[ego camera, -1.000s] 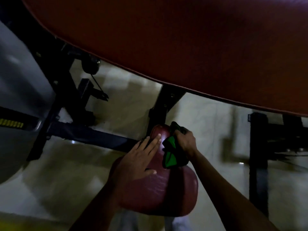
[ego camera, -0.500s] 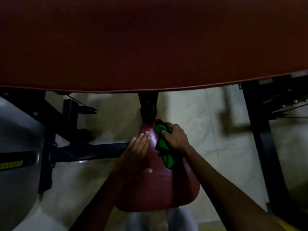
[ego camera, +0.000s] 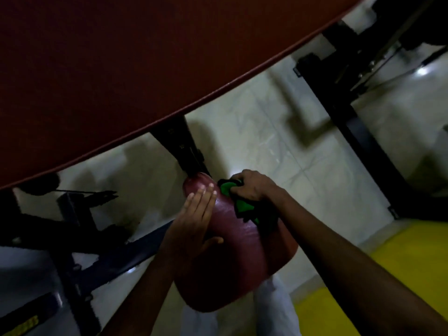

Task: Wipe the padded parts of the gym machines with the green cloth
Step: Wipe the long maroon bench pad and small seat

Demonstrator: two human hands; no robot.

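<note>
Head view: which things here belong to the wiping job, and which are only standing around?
Job: green cloth, right hand gripping it, left hand flat on the small red seat pad, large red pad.
Around: black machine frame, yellow floor strip.

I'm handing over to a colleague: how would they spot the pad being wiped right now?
Below the huge dark red pad filling the top of the view, a black post runs down to a smaller maroon seat pad. It is the only pad with both hands on it: left hand flat, right hand gripping the green cloth.
</note>
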